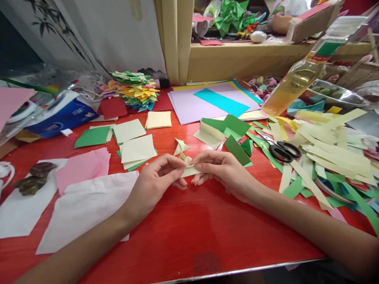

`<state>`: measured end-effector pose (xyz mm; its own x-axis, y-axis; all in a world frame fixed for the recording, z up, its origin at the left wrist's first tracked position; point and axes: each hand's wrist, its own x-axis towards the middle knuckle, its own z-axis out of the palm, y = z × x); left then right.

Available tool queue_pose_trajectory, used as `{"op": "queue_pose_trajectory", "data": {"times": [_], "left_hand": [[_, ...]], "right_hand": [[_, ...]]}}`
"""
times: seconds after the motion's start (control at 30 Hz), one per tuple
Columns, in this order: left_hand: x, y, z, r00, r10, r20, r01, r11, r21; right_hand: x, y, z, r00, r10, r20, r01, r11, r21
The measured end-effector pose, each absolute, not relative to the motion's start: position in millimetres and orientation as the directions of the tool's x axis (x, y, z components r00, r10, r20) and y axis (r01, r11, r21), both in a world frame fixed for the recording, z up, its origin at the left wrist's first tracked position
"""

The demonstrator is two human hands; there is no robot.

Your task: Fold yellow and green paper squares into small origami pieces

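Between my two hands is a small piece of folded pale yellow paper (189,171), held just above the red table (189,228). My left hand (162,175) pinches its left end between thumb and fingers. On the other end, my right hand (217,169) has a like pinch. Right behind the fingertips stands a folded pale yellow paper piece (181,146) with pointed tips. Stacks of cream squares (137,149) lie to the left of it, some with green sheets under them. Creased green papers (233,130) lie behind my right hand.
Black-handled scissors (281,152) rest among many paper strips (337,146) at the right. A tilted glass bottle (296,85) stands behind them. Purple sheets (183,100) and a tall pile of folded papers (136,92) are at the back. White tissue (85,209) and pink paper (84,167) lie left.
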<state>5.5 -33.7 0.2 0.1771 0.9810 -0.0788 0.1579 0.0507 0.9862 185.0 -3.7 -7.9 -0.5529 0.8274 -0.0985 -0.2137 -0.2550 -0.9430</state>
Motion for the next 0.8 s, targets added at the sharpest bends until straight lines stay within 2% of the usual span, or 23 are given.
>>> {"op": "queue_pose_trajectory", "data": {"times": [0.3,0.5,0.8], "left_hand": [[3.7,-35.3,1.8,0.176,0.984,-0.042,0.223,0.002,0.975],[5.0,-38.4,3.8,0.231,0.973,-0.020,0.322,-0.057,0.945],[6.9,-38.3,4.0,0.198,0.980,-0.031,0.324,-0.035,0.945]], "right_hand": [[185.9,2.0,-6.1,-0.558,0.795,-0.238,-0.273,-0.447,-0.852],[186.7,0.2,-5.8,-0.528,0.827,-0.191,-0.188,-0.334,-0.924],[184.6,-1.2,-6.4,-0.524,0.837,-0.159,-0.094,-0.243,-0.965]]}}
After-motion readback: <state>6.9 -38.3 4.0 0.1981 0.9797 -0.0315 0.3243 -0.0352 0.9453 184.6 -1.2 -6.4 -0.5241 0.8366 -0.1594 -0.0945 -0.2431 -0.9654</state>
